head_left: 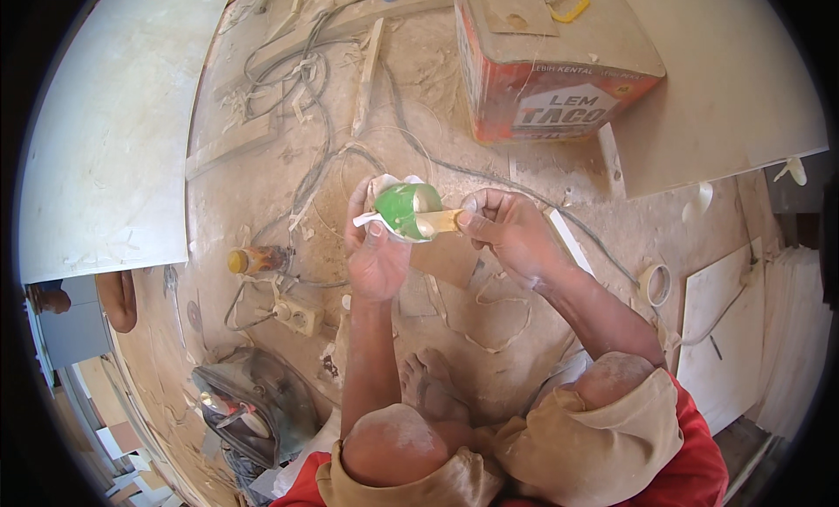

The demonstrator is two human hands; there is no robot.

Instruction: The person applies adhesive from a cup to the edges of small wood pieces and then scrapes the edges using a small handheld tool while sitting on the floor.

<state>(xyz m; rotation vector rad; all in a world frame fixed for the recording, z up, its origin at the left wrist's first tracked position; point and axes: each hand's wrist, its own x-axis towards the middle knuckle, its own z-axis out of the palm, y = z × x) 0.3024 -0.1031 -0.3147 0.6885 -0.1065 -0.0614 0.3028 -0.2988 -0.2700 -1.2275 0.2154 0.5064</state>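
Note:
In front of me, my left hand (pixel 379 267) is closed around a small green-and-white plastic container (pixel 398 208), tilted so that its inside shows. Pale, creamy stuff coats part of that inside. My right hand (pixel 516 234) pinches one end of a flat, yellowish spatula-like strip (pixel 440 221) between thumb and fingers. The strip's other end reaches into the container. Whitish dust covers both hands, and the fingers behind the container are partly hidden.
A big red-and-white carton (pixel 559 96) stands at the far right, beside a pale panel (pixel 734 87). Another panel (pixel 122 131) spans the left. Cables (pixel 319 114), a yellow-capped bottle (pixel 260 260), a socket block (pixel 297 317), a tape roll (pixel 655 285) and a black bag (pixel 271 393) lie around. Another person's limb (pixel 117 300) shows at left.

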